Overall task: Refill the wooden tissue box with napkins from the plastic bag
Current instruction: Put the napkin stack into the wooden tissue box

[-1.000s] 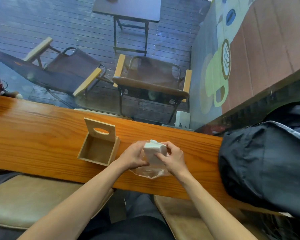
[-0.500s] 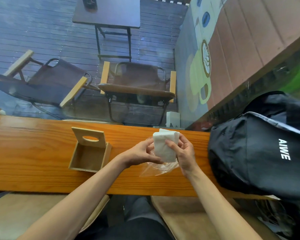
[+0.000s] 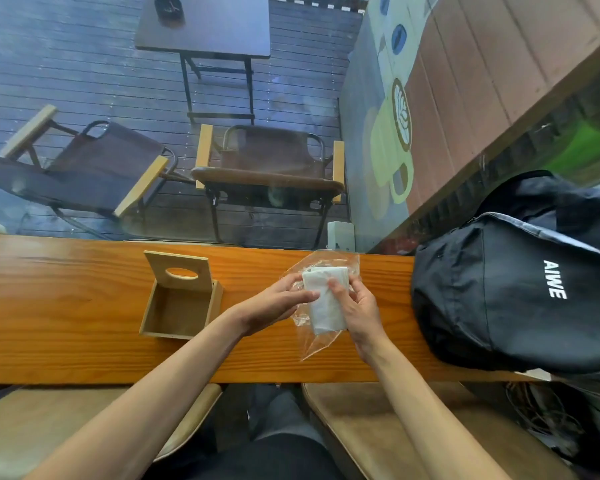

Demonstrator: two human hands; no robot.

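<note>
Looking down from your head camera, both your hands meet at the centre of the frame above the wooden counter (image 3: 66, 306). Your right hand (image 3: 359, 311) pinches the white stack of napkins (image 3: 324, 303), thumb on top. Your left hand (image 3: 279, 303) closes its fingers on the napkins' left edge and the clear plastic bag (image 3: 314, 344) hanging round them. The tissue box (image 3: 181, 303) sits open and empty just left of your hands, lid upright. A black backpack (image 3: 513, 292) lies at the right.
</note>
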